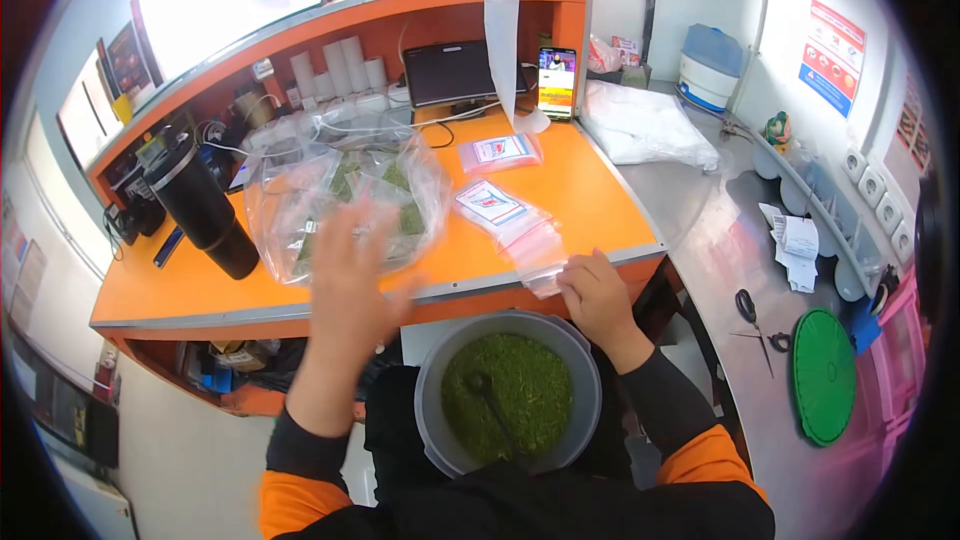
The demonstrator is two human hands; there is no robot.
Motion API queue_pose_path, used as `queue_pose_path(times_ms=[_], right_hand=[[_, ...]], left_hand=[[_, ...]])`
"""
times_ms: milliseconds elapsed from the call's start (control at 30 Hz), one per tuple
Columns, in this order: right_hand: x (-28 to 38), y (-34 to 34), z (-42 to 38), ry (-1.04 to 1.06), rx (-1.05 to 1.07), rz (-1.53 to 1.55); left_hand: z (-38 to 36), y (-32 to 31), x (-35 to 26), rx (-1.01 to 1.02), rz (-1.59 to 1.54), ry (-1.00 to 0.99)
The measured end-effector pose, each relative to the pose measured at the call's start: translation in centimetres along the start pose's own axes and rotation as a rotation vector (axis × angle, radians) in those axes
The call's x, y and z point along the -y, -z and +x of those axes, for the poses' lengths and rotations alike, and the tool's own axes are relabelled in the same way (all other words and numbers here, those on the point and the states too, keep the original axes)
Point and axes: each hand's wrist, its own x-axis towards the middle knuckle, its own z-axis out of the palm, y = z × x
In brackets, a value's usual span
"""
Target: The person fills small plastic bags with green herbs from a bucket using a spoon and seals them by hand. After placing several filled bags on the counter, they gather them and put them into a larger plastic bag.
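Note:
My left hand [352,275] is blurred by motion, with its fingers apart and nothing visible in them. It is in front of a large clear plastic bag [420,175] that contains green chopped leaves. At the orange table's front edge, my right hand [597,298] pinches the end of a small clear zip bag [540,258]. This belongs to a fanned stack of printed zip bags [490,202]. Between my arms, near my lap, a grey bucket [592,380] holds more of the green leaves [535,370]. A dark spoon [492,405] rests in them.
A black tumbler [205,210] stands left on the orange table [410,272]. More zip bags [500,152], a phone [556,80] and a monitor [450,73] are behind. Scissors [750,315] and a green lid [824,377] lie on the metal counter [725,290] at right.

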Motion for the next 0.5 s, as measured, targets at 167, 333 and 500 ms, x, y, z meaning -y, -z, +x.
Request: queue_pose_path(times_ms=[167, 333, 500], right_hand=[[7.2, 2.7, -0.9, 0.047, 0.310, 0.154], [8.6, 3.3, -2.1, -0.033, 0.632, 0.269], [9.7, 2.9, -2.2, -0.153, 0.306, 0.131]], left_hand=[[-4.0, 0.6, -6.4, 0.451, -0.612, -0.122], [-7.7, -1.7, -7.4, 0.748, -0.619, -0.107], [-7.6, -1.6, -6.6, 1.103, -0.556, -0.135]])
